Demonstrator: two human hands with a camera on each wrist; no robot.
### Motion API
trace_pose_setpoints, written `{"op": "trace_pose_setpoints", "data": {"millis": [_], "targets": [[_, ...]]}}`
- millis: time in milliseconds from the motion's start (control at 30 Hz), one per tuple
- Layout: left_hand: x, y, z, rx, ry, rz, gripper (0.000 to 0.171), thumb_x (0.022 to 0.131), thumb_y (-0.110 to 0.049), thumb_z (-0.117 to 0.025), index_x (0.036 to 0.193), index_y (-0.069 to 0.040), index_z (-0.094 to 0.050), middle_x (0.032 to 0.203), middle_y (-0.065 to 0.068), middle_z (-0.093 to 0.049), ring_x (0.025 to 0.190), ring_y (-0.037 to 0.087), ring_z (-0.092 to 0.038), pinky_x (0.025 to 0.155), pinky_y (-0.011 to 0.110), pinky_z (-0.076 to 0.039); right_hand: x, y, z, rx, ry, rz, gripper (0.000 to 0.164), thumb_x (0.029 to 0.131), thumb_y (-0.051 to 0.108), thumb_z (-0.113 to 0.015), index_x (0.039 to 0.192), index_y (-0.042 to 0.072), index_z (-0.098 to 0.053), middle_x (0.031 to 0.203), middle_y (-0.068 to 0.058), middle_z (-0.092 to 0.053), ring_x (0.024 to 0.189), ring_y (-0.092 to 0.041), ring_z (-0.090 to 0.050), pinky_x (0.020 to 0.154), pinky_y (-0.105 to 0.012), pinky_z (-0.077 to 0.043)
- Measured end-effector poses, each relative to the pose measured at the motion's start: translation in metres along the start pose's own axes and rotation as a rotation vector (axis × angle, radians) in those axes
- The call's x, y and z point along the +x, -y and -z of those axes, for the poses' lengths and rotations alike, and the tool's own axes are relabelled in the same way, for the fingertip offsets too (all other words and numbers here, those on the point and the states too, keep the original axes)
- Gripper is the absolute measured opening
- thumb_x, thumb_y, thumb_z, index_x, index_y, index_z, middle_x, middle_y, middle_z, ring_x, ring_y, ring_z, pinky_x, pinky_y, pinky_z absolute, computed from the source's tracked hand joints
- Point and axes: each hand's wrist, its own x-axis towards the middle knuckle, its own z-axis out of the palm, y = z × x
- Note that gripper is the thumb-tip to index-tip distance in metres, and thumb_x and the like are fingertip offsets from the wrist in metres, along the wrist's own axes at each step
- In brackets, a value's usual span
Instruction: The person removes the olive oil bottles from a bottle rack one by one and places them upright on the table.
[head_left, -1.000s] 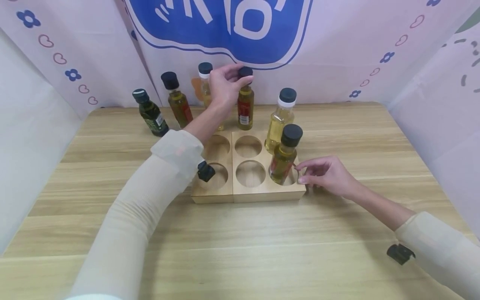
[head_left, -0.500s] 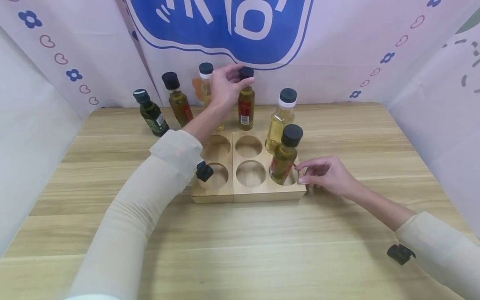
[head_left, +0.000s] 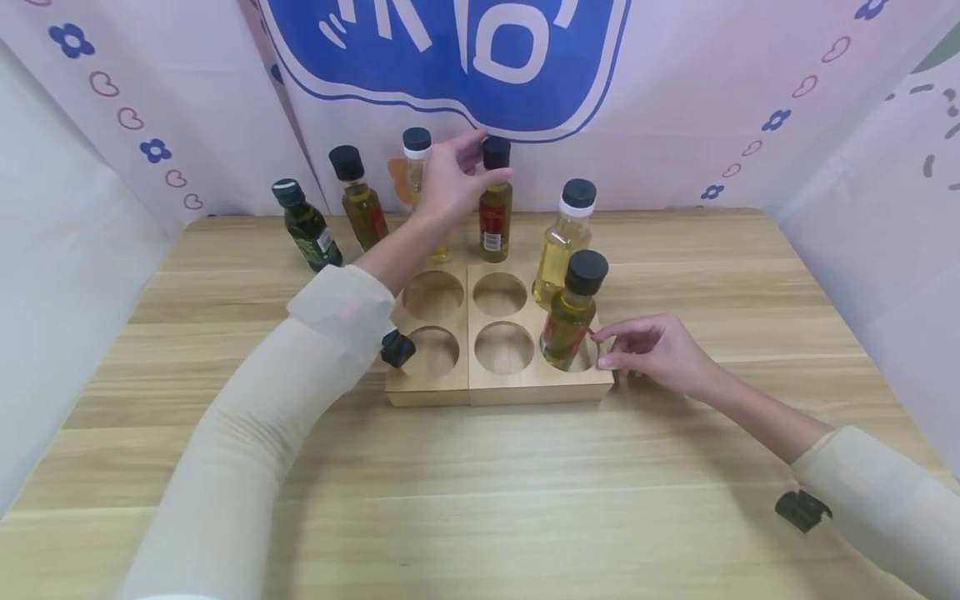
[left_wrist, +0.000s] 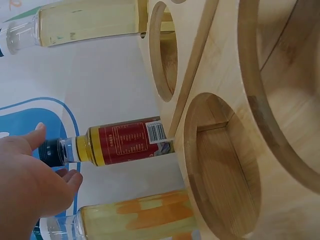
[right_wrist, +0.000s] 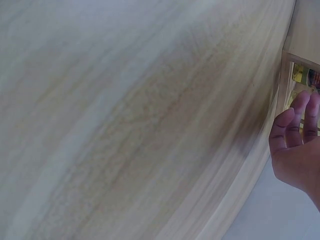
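Observation:
In the head view, my left hand (head_left: 453, 179) is at the black cap of an oil bottle (head_left: 493, 221) with a red label, upright behind the wooden bottle rack (head_left: 427, 387). The left wrist view has thumb and fingers spread on either side of the cap (left_wrist: 51, 152), with a gap showing. My right hand (head_left: 660, 354) holds the rack's right end, thumb and forefinger at its edge; the right wrist view shows those fingers (right_wrist: 300, 102) bent over the end opening. A black-capped oil bottle (head_left: 567, 329) stands in the front right hole, a pale oil bottle (head_left: 561, 258) behind it.
Left of the rack's back stand a dark green bottle (head_left: 311, 237), a black-capped bottle (head_left: 365, 212) and a pale oil bottle (head_left: 417, 171), partly behind my left arm. Round holes (head_left: 504, 347) show in the rack. A printed cloth (head_left: 645, 158) hangs behind the table.
My left fingers have loosened and parted slightly from the black cap, which shows more now. The bottle behind the rack stays upright in place. My right hand keeps its place at the rack.

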Motion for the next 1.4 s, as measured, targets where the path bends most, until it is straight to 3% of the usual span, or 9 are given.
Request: {"op": "trace_pose_setpoints", "data": {"millis": [367,533,733,933,1200,1400], "targets": [[-0.021,0.003,0.015,0.038,0.029,-0.06,0.063,0.093,-0.017,-0.081,0.15,-0.013,-0.054,0.148,0.006,-0.06,0.134,0.013,-0.057,0.109,0.02,-0.047,0.0,-0.001,0.0,0.006,-0.004,0.012,0.031,0.086,-0.001,-0.082,0.114,-0.009,-0.072,0.075,-0.009,-0.074,0.058,-0.02,-0.063,0.05,-0.026,-0.053],[-0.03,0.008,0.023,0.059,0.064,-0.107,0.052,0.094,-0.013,-0.079,0.142,-0.006,-0.061,0.138,0.012,-0.066,0.123,0.018,-0.065,0.103,0.024,-0.053,0.0,0.0,-0.001,0.011,-0.006,0.009,0.032,0.086,-0.001,-0.082,0.114,-0.011,-0.071,0.075,-0.01,-0.074,0.058,-0.02,-0.063,0.05,-0.027,-0.053],[-0.043,0.015,0.036,0.148,0.122,-0.138,0.038,0.095,-0.015,-0.078,0.13,-0.003,-0.069,0.125,0.012,-0.072,0.112,0.019,-0.068,0.099,0.028,-0.056,-0.001,0.001,-0.001,0.014,-0.01,0.01,0.032,0.086,-0.001,-0.082,0.114,-0.012,-0.07,0.075,-0.008,-0.073,0.058,-0.019,-0.063,0.05,-0.026,-0.053],[-0.056,0.028,0.051,0.221,0.194,-0.137,0.034,0.095,-0.012,-0.078,0.126,0.0,-0.07,0.123,0.017,-0.072,0.111,0.024,-0.068,0.099,0.034,-0.057,-0.001,0.001,-0.002,0.012,-0.01,0.006,0.032,0.086,-0.001,-0.082,0.113,-0.012,-0.07,0.075,-0.006,-0.074,0.058,-0.019,-0.063,0.05,-0.026,-0.053],[-0.065,0.05,0.07,0.308,0.215,-0.162,0.033,0.092,-0.01,-0.08,0.122,0.002,-0.072,0.118,0.019,-0.073,0.109,0.028,-0.069,0.097,0.039,-0.059,-0.001,0.0,-0.002,0.02,-0.006,0.014,0.032,0.086,-0.002,-0.082,0.114,-0.013,-0.07,0.075,-0.012,-0.073,0.058,-0.02,-0.065,0.049,-0.027,-0.053],[-0.071,0.063,0.083,0.361,0.261,-0.172,0.034,0.091,-0.01,-0.081,0.12,0.005,-0.072,0.118,0.023,-0.073,0.109,0.033,-0.07,0.095,0.038,-0.06,-0.001,-0.001,-0.002,0.019,-0.009,0.018,0.032,0.086,-0.002,-0.082,0.113,-0.012,-0.07,0.075,-0.01,-0.073,0.058,-0.02,-0.064,0.049,-0.027,-0.053]]}}
